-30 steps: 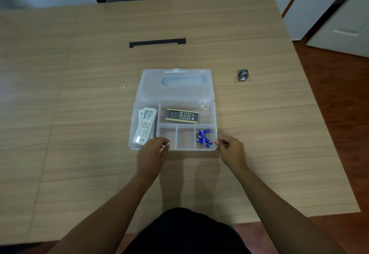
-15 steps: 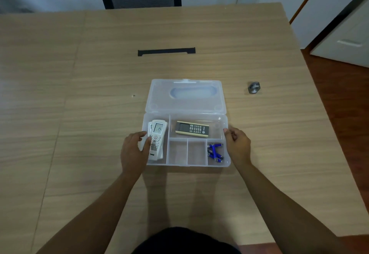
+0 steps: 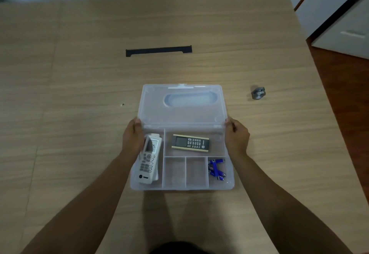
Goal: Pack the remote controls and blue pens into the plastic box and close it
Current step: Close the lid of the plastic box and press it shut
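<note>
Item: plastic box (image 3: pixel 180 186), translucent, lying open at centre frame on the counter (image 3: pixel 79 94).

Lid (image 3: pixel 182 104): laid back flat toward the upper part of the frame, with an oval recess and a latch tab on its far edge.

Contents:
- White remote controls (image 3: pixel 149 159) were found in the long left compartment. What looked like a second unit was stacked beneath the top one; how many there were could not be told.
- One dark remote with pale trim (image 3: pixel 190 143) was laid crosswise in the upper right compartment.
- Blue pens (image 3: pixel 216 169) were heaped in the lower right cell. Their count was not readable.
- Two middle cells in the lower row were left bare.

Hands: the left hand (image 3: pixel 132 138) and right hand (image 3: pixel 236 136) were set at opposite ends of the hinge line. Each grip was curled and partly closed against a lid corner. Whether the fingers had hold of the lid edge or only touched it could not be told. The placement was judged to suit swinging the lid forward evenly from both sides, the packing appearing done.

Other: a black strip (image 3: pixel 158 50) at upper centre and a small grey metal piece (image 3: pixel 258 93) at right, identity unclear, were well apart from the box. Both forearms were cut off by the lower frame edge.
</note>
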